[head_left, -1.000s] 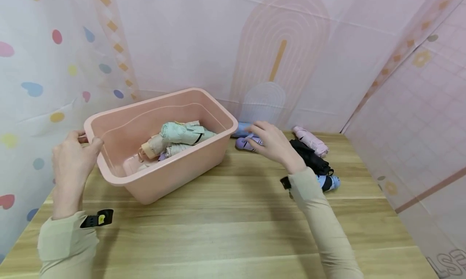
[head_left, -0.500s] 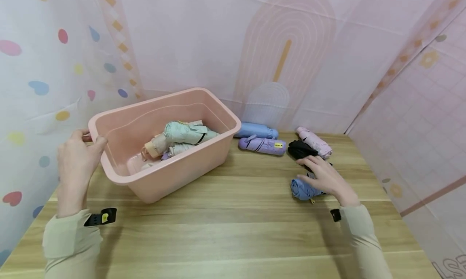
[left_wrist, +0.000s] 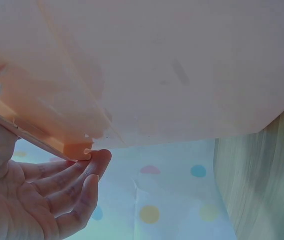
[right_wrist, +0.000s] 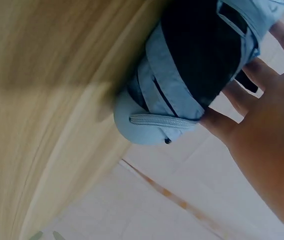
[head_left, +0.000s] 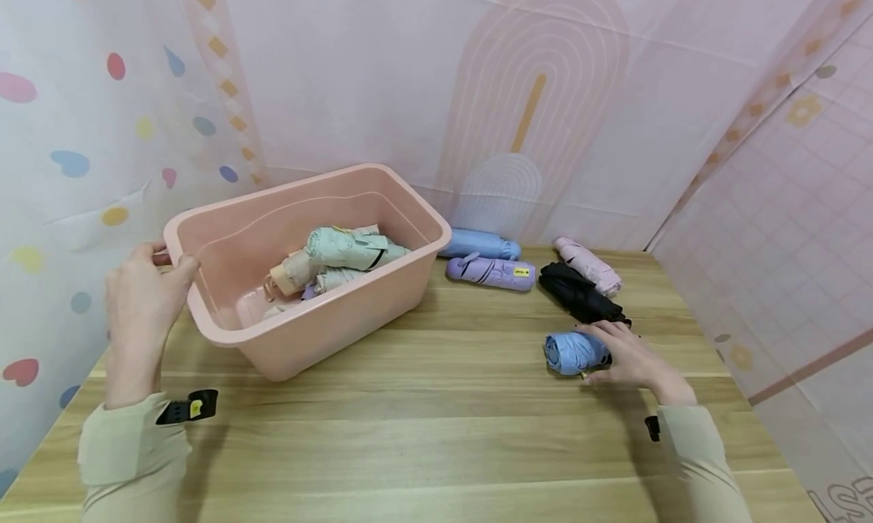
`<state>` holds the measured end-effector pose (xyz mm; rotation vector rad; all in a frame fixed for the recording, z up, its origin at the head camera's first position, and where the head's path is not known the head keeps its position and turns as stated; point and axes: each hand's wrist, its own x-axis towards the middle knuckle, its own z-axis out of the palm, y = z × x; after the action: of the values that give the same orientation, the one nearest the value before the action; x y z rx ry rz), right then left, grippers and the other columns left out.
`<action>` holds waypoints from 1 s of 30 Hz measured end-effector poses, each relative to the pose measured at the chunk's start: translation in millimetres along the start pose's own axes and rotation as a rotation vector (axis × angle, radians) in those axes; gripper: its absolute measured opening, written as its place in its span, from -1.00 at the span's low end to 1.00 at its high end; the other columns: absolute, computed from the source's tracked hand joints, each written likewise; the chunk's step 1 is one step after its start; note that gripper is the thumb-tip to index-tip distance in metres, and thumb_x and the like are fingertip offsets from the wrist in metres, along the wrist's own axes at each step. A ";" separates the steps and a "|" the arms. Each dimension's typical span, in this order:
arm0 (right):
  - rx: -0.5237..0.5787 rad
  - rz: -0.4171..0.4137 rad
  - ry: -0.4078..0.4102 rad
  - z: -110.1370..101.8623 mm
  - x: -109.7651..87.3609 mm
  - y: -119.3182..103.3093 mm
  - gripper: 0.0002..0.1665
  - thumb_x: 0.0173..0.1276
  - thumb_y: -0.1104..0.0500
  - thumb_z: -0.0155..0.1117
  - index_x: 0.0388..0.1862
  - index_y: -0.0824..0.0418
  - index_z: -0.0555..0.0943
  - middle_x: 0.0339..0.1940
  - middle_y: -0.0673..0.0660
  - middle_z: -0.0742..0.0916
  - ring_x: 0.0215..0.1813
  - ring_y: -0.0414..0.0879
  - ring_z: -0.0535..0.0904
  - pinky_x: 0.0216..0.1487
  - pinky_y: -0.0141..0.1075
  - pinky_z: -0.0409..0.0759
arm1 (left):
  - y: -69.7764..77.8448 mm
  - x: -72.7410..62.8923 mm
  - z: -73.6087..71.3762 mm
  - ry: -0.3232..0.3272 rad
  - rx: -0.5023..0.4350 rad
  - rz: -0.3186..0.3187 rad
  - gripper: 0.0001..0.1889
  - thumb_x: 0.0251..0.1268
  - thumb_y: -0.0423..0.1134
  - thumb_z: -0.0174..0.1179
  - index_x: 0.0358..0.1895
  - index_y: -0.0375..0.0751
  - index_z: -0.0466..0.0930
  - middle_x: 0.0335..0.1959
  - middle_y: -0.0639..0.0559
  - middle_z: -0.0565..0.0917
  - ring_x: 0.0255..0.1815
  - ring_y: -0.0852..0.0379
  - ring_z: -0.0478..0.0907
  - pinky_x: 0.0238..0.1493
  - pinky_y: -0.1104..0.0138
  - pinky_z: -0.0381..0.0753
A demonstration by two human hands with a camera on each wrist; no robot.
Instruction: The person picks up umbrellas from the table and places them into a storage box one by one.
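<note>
At the left end of a pink plastic bin (head_left: pixel 327 330), my left hand (head_left: pixel 145 295) grips the rim, fingers curled beneath its lip in the left wrist view. Several folded umbrellas lie inside, a mint green umbrella (head_left: pixel 351 248) on top. Over at the right, my right hand (head_left: pixel 630 360) holds a folded blue umbrella (head_left: pixel 575 352) lying on the table, thumb on the near side and fingers over the far side. The right wrist view shows its black band, pale rounded end and wrist strap (right_wrist: pixel 164 121); part of the grip is hidden there.
Behind the right hand lie a black umbrella (head_left: pixel 580 292) and a pink umbrella (head_left: pixel 589 265). A purple umbrella (head_left: pixel 491 273) and another blue umbrella (head_left: pixel 480 244) lie right of the bin, near the back curtain (head_left: pixel 382 91). All rest on a wooden table (head_left: pixel 409 432).
My right hand has moved right and toward me, from above the purple umbrella past the black one to the blue umbrella, and closed around it. My left hand stays on the bin rim.
</note>
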<state>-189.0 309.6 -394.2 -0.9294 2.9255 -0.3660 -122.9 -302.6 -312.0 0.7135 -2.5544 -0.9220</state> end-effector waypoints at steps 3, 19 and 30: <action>-0.009 0.012 0.001 2.6 1.4 0.6 -0.05 -0.16 0.00 0.58 0.25 0.24 0.43 0.20 0.35 0.54 0.22 0.40 0.37 0.14 0.33 0.33 | -0.2 -0.2 0.5 0.005 0.001 0.002 -0.33 0.26 -0.02 -0.11 0.31 -0.49 0.28 0.11 -0.52 0.52 0.12 -0.43 0.45 -0.29 0.11 0.45; -0.065 -0.019 0.012 3.4 9.7 5.3 -0.20 -0.17 0.17 0.55 0.16 0.22 0.51 0.05 0.30 0.62 0.05 0.29 0.49 0.00 0.24 0.44 | 1.6 -1.7 0.0 -0.001 -0.006 -0.007 -0.32 0.27 -0.01 -0.12 0.33 -0.48 0.25 0.12 -0.52 0.51 0.12 -0.43 0.46 -0.24 0.04 0.49; -0.087 -0.008 0.007 4.5 11.1 5.9 -0.22 -0.16 0.22 0.52 0.16 0.19 0.51 0.00 0.24 0.63 0.04 0.25 0.50 -0.04 0.27 0.44 | 0.9 -1.9 -0.3 -0.002 -0.010 0.006 -0.32 0.28 -0.01 -0.11 0.32 -0.49 0.26 0.10 -0.53 0.51 0.08 -0.43 0.47 -0.44 0.30 0.41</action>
<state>-200.9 306.9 -399.7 -0.9524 2.9660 -0.2451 -121.5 -301.1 -311.4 0.7024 -2.5503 -0.9334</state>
